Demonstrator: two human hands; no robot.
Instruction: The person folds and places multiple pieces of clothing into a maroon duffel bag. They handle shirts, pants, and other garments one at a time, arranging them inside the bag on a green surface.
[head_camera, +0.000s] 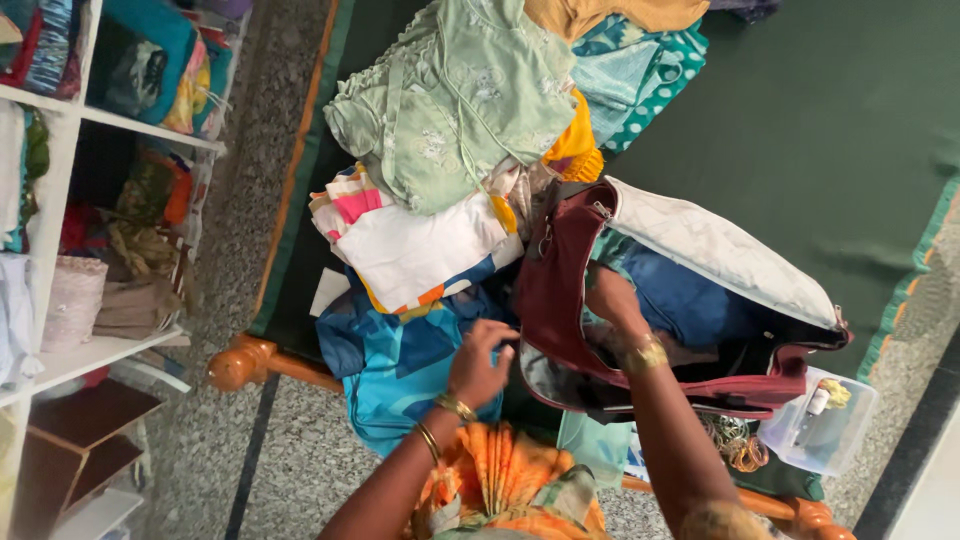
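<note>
At the near edge of the bed (800, 120), the left hand (478, 365) pinches the maroon rim of an open bag (560, 270), its fingers (497, 332) curled together on the fabric edge, while the right hand (610, 298) reaches down inside the bag's mouth; its fingers are hidden in there, so I cannot tell whether they are closed on anything. The bag lies slumped on its side near the bed's near edge, its quilted white flap (720, 250) thrown back over blue cloth. It looks soft and floppy, likely light, and best held by the stiffer stitched rim or the strap. Just beside it, at the edge, sits a clear plastic box (825, 425) with bangles (735, 440) next to it. Farther in, folded clothes pile up: a blue printed cloth (390, 370), a white patterned piece (410, 250), then a pale green garment (450, 100).
</note>
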